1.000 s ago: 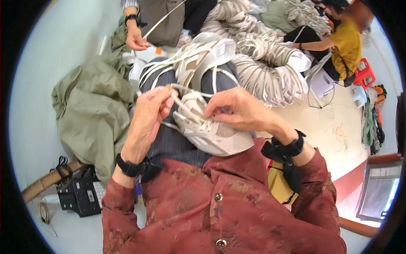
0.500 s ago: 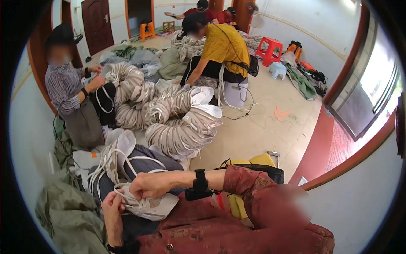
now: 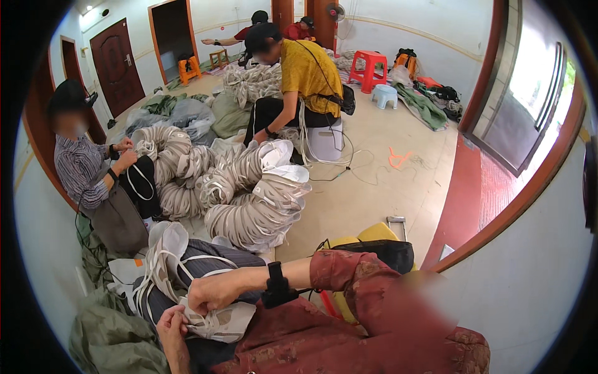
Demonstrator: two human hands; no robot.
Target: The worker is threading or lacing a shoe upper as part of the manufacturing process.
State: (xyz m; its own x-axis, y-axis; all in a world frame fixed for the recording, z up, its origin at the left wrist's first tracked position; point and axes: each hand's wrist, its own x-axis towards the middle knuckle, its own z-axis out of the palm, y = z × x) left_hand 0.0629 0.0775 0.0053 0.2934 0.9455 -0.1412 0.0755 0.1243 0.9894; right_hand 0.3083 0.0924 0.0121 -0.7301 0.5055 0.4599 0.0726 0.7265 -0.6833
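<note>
Pale shoe upper (image 3: 235, 319) lies toward the lap's (image 3: 215, 252) near edge. Left hand (image 3: 173, 325): fingers bent nearly together at the upper's left end; hold unclear. Right hand (image 3: 213, 293): curled over the laces (image 3: 213, 318), fingertips hidden, grip cannot be told. Judgement: steady upper, keep laces untwisted. Bundled uppers (image 3: 255, 212) on beige floor (image 3: 324, 215), beyond lap's far edge; red stool (image 3: 369, 70) farther back.
</note>
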